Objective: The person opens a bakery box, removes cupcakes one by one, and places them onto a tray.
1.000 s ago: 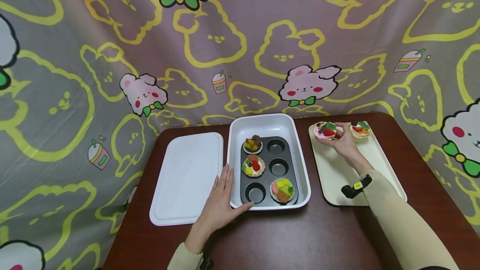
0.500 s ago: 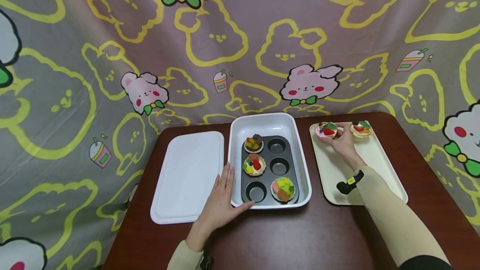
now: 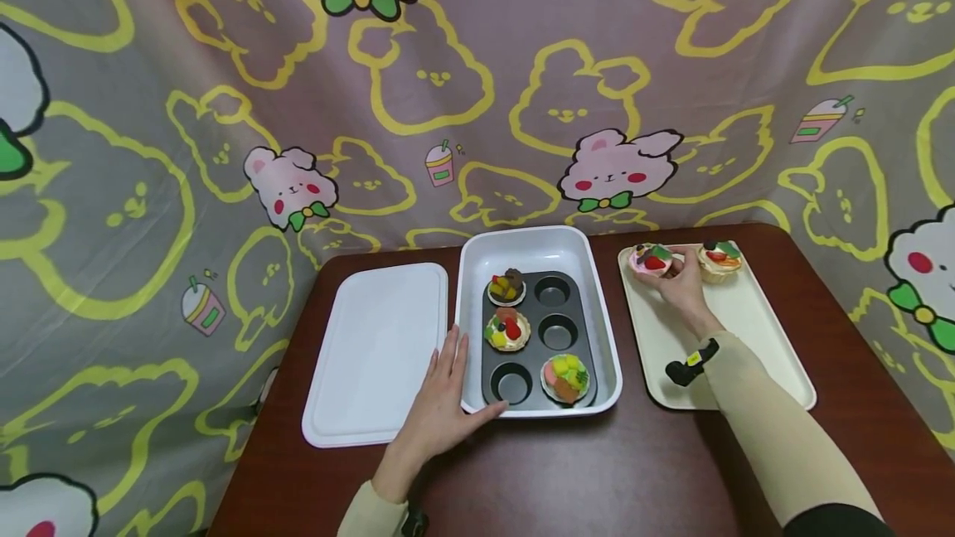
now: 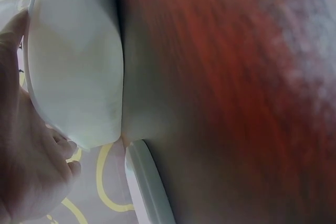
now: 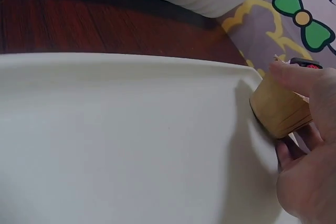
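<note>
Still, the right hand (image 3: 681,288) pinches the pink tart (image 3: 651,260) at the far-left corner of the tray (image 3: 746,317), pan (image 3: 531,355) unchanged; the left hand's (image 3: 446,401) fingers lie straight.

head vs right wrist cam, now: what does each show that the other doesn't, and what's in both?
Head only: left grip, fingers spread at the white pan's near-left corner; dark muffin tin inside it, holding three tarts; flat white panel left of the pan; another tart on the tray.

Right wrist only: base edge and most of the tan side of the held tart.

Both: right grip holding that tart, cream tray, pan, wood table, patterned backdrop.
</note>
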`<act>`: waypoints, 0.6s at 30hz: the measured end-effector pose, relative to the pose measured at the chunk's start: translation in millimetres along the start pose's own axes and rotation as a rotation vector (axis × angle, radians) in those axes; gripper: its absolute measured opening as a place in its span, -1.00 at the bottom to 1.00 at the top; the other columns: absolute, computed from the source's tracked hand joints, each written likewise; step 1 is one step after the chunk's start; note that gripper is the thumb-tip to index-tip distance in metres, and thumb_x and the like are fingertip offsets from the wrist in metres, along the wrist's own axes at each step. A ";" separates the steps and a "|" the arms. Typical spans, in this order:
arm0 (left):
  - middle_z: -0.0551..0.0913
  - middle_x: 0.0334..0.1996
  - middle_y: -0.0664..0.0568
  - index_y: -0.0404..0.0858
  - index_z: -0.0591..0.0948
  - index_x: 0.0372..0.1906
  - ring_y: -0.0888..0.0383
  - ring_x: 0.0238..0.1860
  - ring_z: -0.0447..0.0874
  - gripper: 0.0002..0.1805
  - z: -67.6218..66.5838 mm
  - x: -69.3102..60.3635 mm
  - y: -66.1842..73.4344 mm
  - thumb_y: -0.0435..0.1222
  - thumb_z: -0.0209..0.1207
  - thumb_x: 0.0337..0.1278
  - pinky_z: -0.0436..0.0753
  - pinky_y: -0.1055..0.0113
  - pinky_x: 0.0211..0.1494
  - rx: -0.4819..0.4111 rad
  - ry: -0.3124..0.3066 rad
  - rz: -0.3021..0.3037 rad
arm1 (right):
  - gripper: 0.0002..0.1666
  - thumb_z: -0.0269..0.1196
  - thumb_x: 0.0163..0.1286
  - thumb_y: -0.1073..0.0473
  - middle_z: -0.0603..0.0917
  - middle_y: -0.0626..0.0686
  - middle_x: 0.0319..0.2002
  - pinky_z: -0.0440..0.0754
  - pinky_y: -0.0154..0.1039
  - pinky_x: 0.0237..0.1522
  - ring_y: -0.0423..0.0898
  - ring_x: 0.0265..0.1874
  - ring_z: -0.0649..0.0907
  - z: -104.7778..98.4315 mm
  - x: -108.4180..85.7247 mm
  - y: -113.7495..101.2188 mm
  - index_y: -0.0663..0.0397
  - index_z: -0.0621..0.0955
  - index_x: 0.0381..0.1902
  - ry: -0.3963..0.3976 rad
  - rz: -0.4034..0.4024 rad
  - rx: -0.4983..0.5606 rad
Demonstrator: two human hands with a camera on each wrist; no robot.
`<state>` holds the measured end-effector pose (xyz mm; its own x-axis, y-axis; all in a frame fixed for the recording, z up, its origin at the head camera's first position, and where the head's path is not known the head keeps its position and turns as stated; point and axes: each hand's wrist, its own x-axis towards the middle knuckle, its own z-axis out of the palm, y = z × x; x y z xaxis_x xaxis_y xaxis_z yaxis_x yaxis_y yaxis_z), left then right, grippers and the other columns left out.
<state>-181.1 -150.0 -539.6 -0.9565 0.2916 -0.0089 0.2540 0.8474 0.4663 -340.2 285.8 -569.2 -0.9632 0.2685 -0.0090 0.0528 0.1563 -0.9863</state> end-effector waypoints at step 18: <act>-0.23 0.87 -0.02 -0.17 0.00 0.83 -0.18 0.84 -0.02 0.39 0.7 0.2 0.3 0.52 0.27 0.13 -0.02 -0.16 0.88 -0.005 0.003 -0.011 | -0.06 0.49 0.40 0.35 0.66 0.45 0.33 0.49 -0.78 -0.05 -0.71 -0.22 0.48 -0.9 -3.1 1.9 0.45 0.22 0.54 -0.010 -0.005 -0.099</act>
<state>-181.1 -149.4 -540.1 -0.9596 0.2810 -0.0114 0.2428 0.8481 0.4709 -336.9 286.1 -570.9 -0.9660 0.2583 -0.0061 0.0732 0.2510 -0.9652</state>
